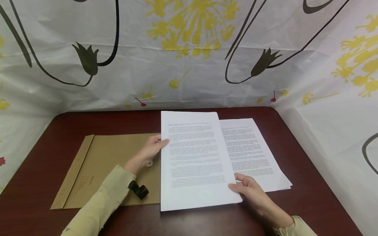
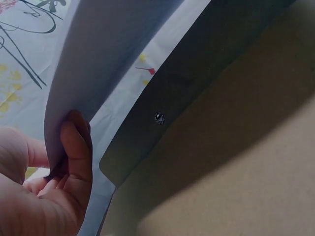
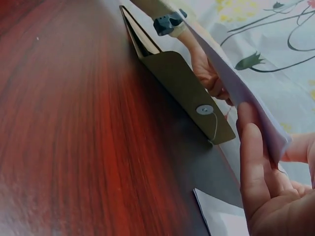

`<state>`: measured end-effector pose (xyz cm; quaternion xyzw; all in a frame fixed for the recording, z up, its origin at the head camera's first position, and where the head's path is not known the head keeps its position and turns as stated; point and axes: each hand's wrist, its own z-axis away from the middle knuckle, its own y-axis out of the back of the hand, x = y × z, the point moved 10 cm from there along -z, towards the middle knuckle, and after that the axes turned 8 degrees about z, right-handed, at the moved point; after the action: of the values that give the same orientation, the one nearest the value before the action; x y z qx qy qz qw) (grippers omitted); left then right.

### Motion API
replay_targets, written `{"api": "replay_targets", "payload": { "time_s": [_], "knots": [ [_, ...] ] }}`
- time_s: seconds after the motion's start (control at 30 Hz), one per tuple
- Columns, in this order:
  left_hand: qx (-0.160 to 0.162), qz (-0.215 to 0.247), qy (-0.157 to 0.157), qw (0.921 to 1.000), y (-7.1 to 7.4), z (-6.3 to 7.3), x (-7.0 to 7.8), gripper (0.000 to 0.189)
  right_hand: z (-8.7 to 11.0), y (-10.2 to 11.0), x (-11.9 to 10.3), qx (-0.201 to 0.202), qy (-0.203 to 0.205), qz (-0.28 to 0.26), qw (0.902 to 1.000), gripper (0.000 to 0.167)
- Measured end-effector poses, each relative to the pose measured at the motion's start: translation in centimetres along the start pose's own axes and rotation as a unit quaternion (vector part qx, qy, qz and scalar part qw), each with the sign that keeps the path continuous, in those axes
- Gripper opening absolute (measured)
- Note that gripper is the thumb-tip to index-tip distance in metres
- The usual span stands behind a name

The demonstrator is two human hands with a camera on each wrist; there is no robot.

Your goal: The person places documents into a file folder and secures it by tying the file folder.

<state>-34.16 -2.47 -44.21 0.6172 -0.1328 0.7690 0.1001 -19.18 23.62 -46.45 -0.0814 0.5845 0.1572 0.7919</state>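
Observation:
Both hands hold up a stack of printed sheets [image 1: 193, 157], raised over the table. My left hand [image 1: 150, 149] pinches its left edge, thumb on the front and fingers behind; the left wrist view shows those curled fingers [image 2: 78, 152] against the back. At the lower right corner my right hand [image 1: 249, 191] grips the same stack between thumb and fingers, also seen in the right wrist view. Beneath and to the left lies a brown kraft envelope [image 1: 115, 167], its flap [image 3: 187, 93] standing up, with a round button [image 3: 204, 109] and a string. The held sheets hide its right part.
More printed sheets [image 1: 251, 154] lie on the table to the right, partly covered by the held stack. The dark red wooden table [image 1: 298, 170] has rounded back corners. A white patterned cloth [image 1: 189, 78] hangs behind and at the sides. A black wrist device [image 1: 138, 190] sits at the left cuff.

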Motion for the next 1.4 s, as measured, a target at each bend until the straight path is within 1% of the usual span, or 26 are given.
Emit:
{"api": "replay_targets", "payload": {
  "time_s": [0.17, 0.27, 0.53, 0.77, 0.9, 1.0, 1.07, 1.17, 1.23, 1.33, 1.4],
  "knots": [
    [0.006, 0.004, 0.006, 1.0000, 0.1, 0.1, -0.1, 0.035, 0.1, -1.4, -0.4, -0.050, 0.025, 0.005, 0.9984, 0.047],
    [0.007, 0.003, 0.011, 0.9999, 0.2, 0.2, -0.2, 0.035, 0.1, -1.9, -0.5, -0.065, 0.031, 0.009, 0.9973, 0.050],
    [0.017, -0.001, 0.017, 0.9997, 0.5, 0.2, -0.4, 0.033, -0.2, -1.7, -0.4, -0.060, 0.023, 0.026, 0.9976, 0.049],
    [0.018, 0.004, 0.021, 0.9996, 0.5, 0.3, -0.6, 0.033, 0.0, -1.9, -0.7, -0.064, 0.031, 0.015, 0.9974, 0.049],
    [0.016, 0.003, 0.021, 0.9997, 0.5, 0.4, -0.6, 0.033, 0.0, -2.0, -0.7, -0.067, 0.028, 0.018, 0.9972, 0.049],
    [0.014, 0.003, 0.022, 0.9996, 0.6, 0.5, -0.6, 0.033, 0.0, -2.1, -0.6, -0.073, 0.031, 0.015, 0.9967, 0.047],
    [0.009, 0.002, 0.024, 0.9997, 0.6, 0.5, -0.6, 0.033, -0.1, -2.1, -0.6, -0.074, 0.030, 0.011, 0.9968, 0.041],
    [-0.007, -0.003, 0.029, 0.9996, 0.5, 0.5, -0.7, 0.033, -0.4, -1.6, -0.9, -0.060, 0.033, 0.009, 0.9976, 0.032],
    [-0.027, -0.008, 0.034, 0.9990, 0.2, 0.5, -0.8, 0.033, -0.8, -0.8, -1.3, -0.037, 0.037, 0.010, 0.9986, 0.031],
    [-0.067, -0.017, 0.045, 0.9966, -0.5, 0.7, -1.0, 0.032, -1.4, 1.0, -2.2, 0.026, 0.037, 0.022, 0.9987, 0.039],
    [-0.097, -0.019, 0.051, 0.9938, -1.2, 0.9, -1.2, 0.031, -1.7, 2.5, -2.9, 0.081, 0.034, 0.031, 0.9957, 0.046]
  ]
}}
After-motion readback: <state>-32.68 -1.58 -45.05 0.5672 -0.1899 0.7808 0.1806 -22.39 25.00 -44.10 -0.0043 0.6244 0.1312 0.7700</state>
